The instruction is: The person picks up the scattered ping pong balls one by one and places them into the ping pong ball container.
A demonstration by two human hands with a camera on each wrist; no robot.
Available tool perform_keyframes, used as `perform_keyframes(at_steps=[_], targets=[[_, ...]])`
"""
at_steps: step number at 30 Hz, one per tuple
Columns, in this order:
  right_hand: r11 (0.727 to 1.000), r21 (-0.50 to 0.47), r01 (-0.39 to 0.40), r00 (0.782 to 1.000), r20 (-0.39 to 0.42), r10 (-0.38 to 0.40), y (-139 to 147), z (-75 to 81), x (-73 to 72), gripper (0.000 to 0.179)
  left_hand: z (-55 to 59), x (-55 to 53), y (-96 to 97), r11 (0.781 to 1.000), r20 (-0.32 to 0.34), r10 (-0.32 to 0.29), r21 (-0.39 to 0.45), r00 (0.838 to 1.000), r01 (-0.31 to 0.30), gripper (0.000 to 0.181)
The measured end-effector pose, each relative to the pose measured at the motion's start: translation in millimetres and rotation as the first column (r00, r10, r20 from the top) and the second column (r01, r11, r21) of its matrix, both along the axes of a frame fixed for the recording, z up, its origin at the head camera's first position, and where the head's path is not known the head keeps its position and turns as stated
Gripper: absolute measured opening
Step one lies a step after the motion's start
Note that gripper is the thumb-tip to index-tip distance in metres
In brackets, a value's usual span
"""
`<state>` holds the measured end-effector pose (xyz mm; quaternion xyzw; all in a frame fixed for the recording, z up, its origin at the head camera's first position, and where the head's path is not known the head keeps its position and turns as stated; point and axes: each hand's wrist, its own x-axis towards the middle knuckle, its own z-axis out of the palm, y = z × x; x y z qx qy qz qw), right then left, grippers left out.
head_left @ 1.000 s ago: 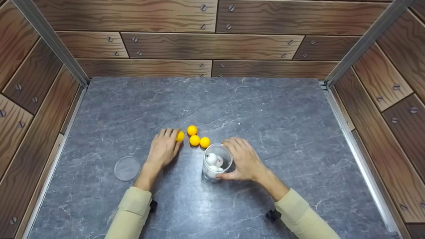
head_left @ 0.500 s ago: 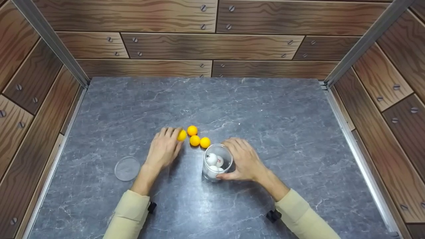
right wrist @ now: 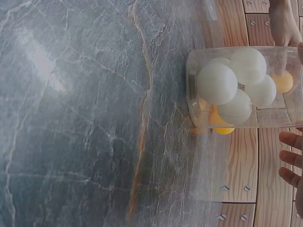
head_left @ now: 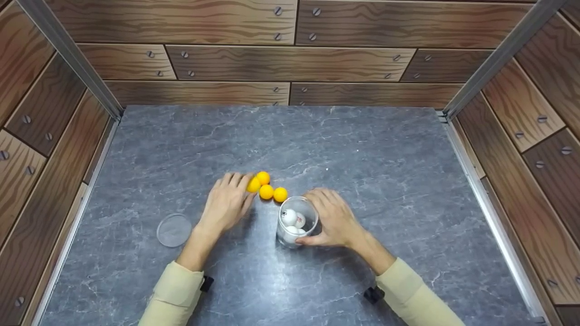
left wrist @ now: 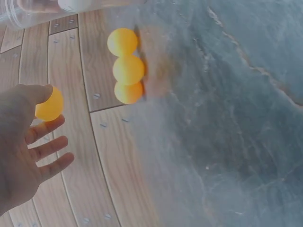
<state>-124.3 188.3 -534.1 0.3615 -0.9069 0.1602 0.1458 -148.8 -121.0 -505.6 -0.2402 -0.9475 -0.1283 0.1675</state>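
Ball (left wrist: pixel 51 106) — orange — sits pinched in left fingers (left wrist: pixel 46 129)

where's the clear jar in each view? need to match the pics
Head: just below centre, clear jar held by the right hand.
Left wrist: clear jar in the top-left corner, cut off.
Right wrist: clear jar at upper right, appearing sideways.
Shared landmark: white balls inside; the left wrist view shows only part of one.

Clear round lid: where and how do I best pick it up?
Probably grip the lid by its rim, pinching opposite edges from above and from the left: it lies flat on the table, offering mainly that thin edge, and the left forearm is close on its right.
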Motion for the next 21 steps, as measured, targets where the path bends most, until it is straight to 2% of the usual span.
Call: perform_keyframes(at_steps=[9, 21], targets=[[1.000, 0.003, 0.003, 1.000, -0.006, -0.003, 0, -1.5, -0.6, 0.101, 13.7, 3.5, 1.4, 1.000, -0.045, -0.024, -0.005, 0.999, 0.024, 0.046], [1.000, 0.002, 0.002, 1.000, -0.004, -0.002, 0, -0.1, -0.2, 0.102, 30.7, 11.6, 6.9, 0.999, -0.049, -0.051, -0.013, 0.997, 0.050, 0.049]])
